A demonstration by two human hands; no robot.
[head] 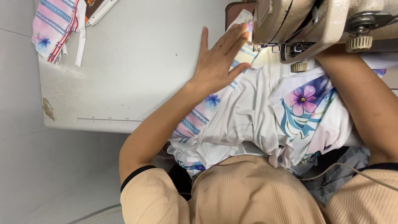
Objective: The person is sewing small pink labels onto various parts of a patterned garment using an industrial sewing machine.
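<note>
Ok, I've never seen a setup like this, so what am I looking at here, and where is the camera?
The single view comes from a camera on the person's head, looking down. The cream machine at top right is a sewing machine on a pale table. The left hand lies flat with spread fingers on white flowered fabric, pressing it beside the machine. The right forearm reaches under the machine; that hand is hidden. A striped fabric piece lies at the table's far left corner.
</note>
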